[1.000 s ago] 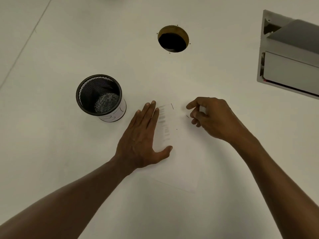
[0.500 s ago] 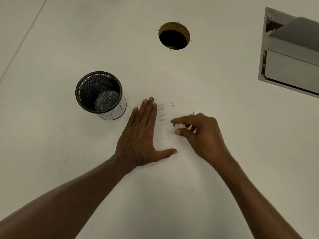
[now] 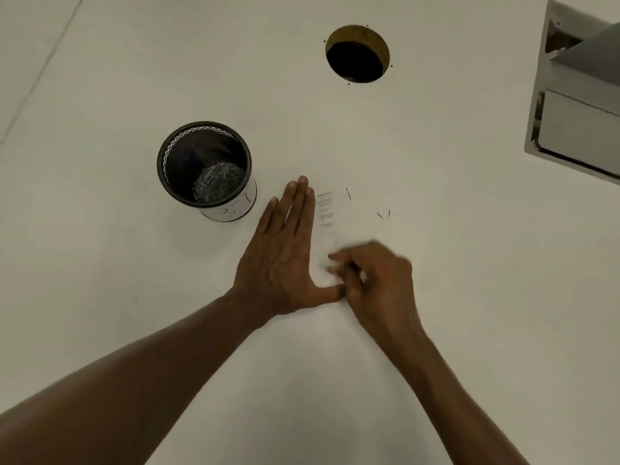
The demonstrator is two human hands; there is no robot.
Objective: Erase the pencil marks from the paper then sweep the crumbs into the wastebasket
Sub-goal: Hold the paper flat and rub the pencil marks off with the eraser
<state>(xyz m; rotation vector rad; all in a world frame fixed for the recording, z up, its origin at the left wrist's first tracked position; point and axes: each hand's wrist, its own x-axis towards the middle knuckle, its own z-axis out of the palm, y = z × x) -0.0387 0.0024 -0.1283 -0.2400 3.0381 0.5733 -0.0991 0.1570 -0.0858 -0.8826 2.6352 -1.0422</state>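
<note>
A white sheet of paper (image 3: 355, 229) lies on the white table, with a column of grey pencil marks (image 3: 325, 209) near its upper left and a few short dark strokes farther right. My left hand (image 3: 285, 253) presses flat on the paper's left edge, fingers together and thumb spread. My right hand (image 3: 372, 280) is blurred and pinches a small white eraser (image 3: 327, 266) against the paper just below the marks. A black mesh wastebasket (image 3: 205, 169) with grey shreds inside stands to the left of my left hand.
A round cable hole (image 3: 357, 54) opens in the table at the back. A grey metal box-like unit (image 3: 580, 105) sits at the right edge. A faint seam (image 3: 43, 72) runs across the table's far left.
My right hand moved from the paper's upper right down and left, onto the paper beside my left thumb. My left hand stayed pressed flat.
</note>
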